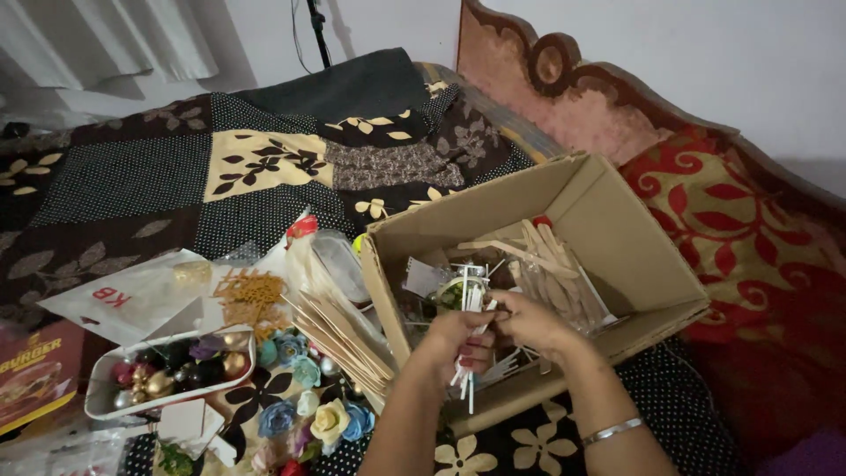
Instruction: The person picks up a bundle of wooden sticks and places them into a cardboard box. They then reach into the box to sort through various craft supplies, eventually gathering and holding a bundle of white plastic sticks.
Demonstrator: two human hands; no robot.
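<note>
— Cardboard, that's what you're working over?

— Yes, the open cardboard box [634,256] sits just in front of me on the patchwork bedspread [176,185], tilted so its mouth faces me. Both my hands are at its near edge. My left hand [458,339] is closed around a bundle of thin white sticks [471,344], and my right hand [529,322] pinches the same bundle from the other side, I think to keep the sticks gathered and their ends level.

— What else is in the box?

— Flat wooden sticks [551,264] lean against the far right wall, with some greenery and paper beside them; I can't tell more.

— And to your left?

— A fan of thin wooden skewers [339,330] lies against the box's left side. Further left, a white tray [101,397] holds shiny round ornaments, and small fabric roses [308,397] in blue and cream are scattered near it, all within reach.
</note>
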